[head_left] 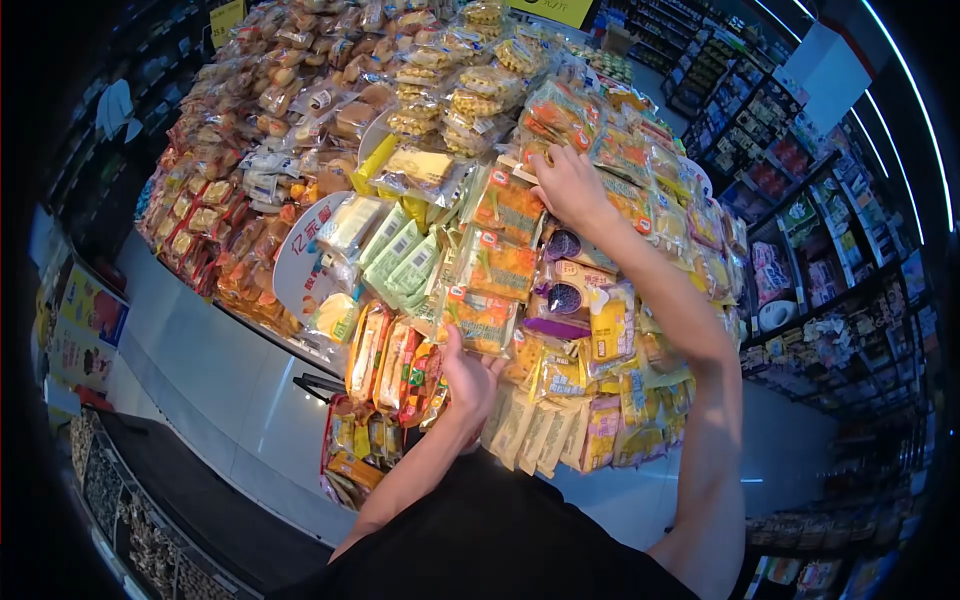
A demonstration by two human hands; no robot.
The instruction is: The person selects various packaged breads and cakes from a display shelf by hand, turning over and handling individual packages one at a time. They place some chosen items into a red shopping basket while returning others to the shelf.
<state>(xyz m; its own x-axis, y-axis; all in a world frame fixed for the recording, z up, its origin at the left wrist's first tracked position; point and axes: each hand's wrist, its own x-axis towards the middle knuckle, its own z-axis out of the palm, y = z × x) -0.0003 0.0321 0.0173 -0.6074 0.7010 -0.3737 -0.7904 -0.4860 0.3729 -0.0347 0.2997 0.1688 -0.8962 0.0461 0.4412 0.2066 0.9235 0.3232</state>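
Observation:
A column of clear-wrapped snack packets with orange labels runs down the middle of the display. My left hand (pixel 470 382) is at the column's near end, its thumb over the edge of the lowest orange packet (pixel 478 318) and its fingers partly hidden below. At the far end, my right hand (pixel 572 188) has bent fingers on the edge of the top orange packet (pixel 507 206); the fingertips are partly covered. Pale green packets (pixel 402 262) lie left of the column. Purple packets (pixel 563 297) lie to its right, under my right forearm.
Wrapped breads (pixel 290 85) and bagged waffles (pixel 470 105) are heaped at the back. A white oval sign (pixel 300 270) stands at the left. Red-and-yellow packets (pixel 392 362) hang by the near edge, above a filled basket (pixel 358 455). Stocked shelves (pixel 835 240) line the right.

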